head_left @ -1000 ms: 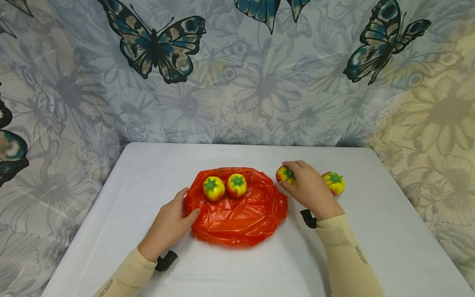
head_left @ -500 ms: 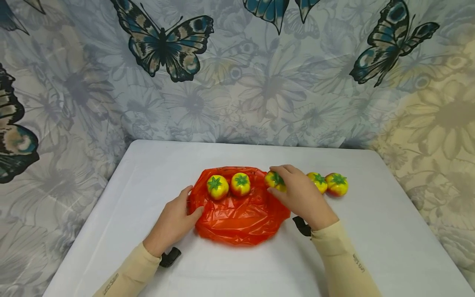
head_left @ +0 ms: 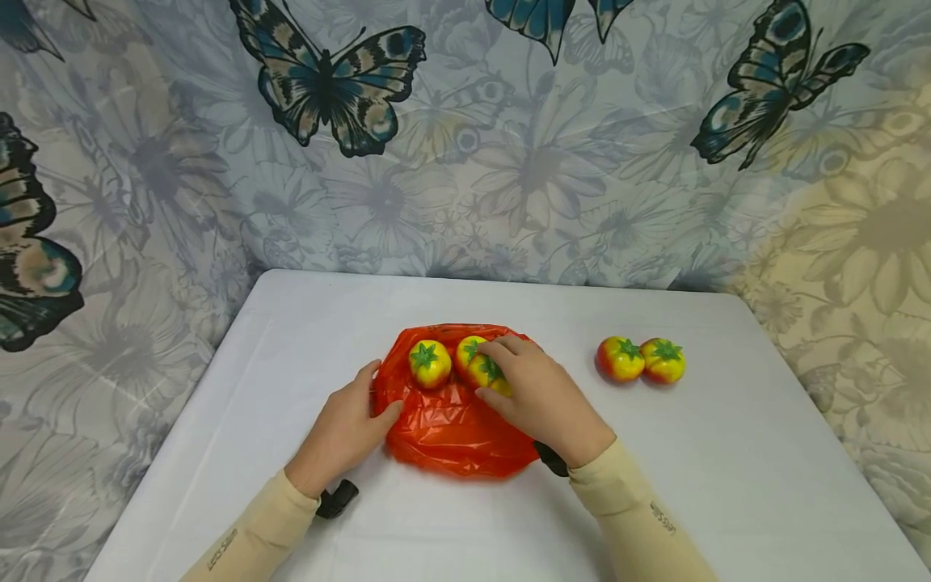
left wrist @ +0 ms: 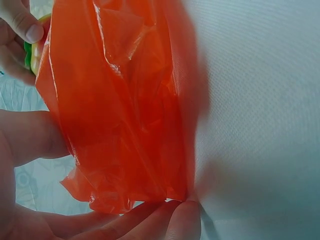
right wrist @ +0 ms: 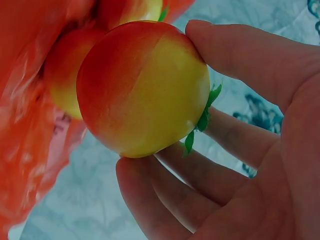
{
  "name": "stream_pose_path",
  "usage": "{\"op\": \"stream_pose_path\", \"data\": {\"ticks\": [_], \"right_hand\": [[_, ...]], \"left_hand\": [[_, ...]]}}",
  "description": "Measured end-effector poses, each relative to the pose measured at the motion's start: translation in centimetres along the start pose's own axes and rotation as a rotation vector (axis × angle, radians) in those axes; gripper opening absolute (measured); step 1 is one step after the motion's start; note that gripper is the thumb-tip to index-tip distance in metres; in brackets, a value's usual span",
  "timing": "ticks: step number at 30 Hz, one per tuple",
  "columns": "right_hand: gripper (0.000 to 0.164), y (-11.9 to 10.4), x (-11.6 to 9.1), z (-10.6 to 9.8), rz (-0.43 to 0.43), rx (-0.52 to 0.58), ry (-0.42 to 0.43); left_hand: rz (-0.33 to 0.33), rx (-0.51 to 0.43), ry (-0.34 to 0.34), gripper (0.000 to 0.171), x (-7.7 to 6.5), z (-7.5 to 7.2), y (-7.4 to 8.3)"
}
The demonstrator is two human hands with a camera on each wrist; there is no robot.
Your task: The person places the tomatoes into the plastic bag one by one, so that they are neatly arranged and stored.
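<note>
A red plastic bag (head_left: 458,436) lies spread on the white table with its mouth facing up. My left hand (head_left: 345,428) holds its left side; in the left wrist view the thumb lies against the plastic (left wrist: 120,100) and the fingers are at its lower edge. My right hand (head_left: 549,396) pinches a red-yellow tomato-like fruit (right wrist: 145,90) with a green leafy top, thumb on one side and fingers on the other. It is over the bag, right beside two similar fruits, the left fruit (head_left: 430,364) and a partly covered fruit (head_left: 469,347).
Two more such fruits, one fruit (head_left: 620,360) and its neighbour (head_left: 663,361), stand side by side on the white table (head_left: 727,453) to the right of the bag. Behind the table hangs a butterfly-and-flower patterned backdrop (head_left: 509,202).
My right hand has carried its fruit leftward from the table right of the bag to over the bag, beside the two fruits there. My left hand has stayed at the bag's left side.
</note>
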State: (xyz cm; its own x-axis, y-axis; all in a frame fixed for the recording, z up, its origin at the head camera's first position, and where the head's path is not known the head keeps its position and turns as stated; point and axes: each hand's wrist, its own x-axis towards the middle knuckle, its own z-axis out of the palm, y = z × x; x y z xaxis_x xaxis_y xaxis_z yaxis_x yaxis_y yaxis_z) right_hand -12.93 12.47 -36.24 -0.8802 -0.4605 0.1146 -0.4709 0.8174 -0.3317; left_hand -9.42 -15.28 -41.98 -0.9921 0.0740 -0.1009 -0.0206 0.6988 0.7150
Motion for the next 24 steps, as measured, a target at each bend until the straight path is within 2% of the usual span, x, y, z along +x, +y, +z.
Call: {"op": "stream_pose_path", "data": {"ticks": [12,24], "right_hand": [[0.058,-3.9,0.7,2.7,-0.096,-0.051,-0.068],[0.058,-5.6,1.0,4.7,-0.11,-0.067,-0.133]], "left_hand": [[0.017,0.011,0.007,0.079,0.2,0.1,-0.2],[0.009,0.014,0.015,0.078,0.2,0.0,-0.3]]}}
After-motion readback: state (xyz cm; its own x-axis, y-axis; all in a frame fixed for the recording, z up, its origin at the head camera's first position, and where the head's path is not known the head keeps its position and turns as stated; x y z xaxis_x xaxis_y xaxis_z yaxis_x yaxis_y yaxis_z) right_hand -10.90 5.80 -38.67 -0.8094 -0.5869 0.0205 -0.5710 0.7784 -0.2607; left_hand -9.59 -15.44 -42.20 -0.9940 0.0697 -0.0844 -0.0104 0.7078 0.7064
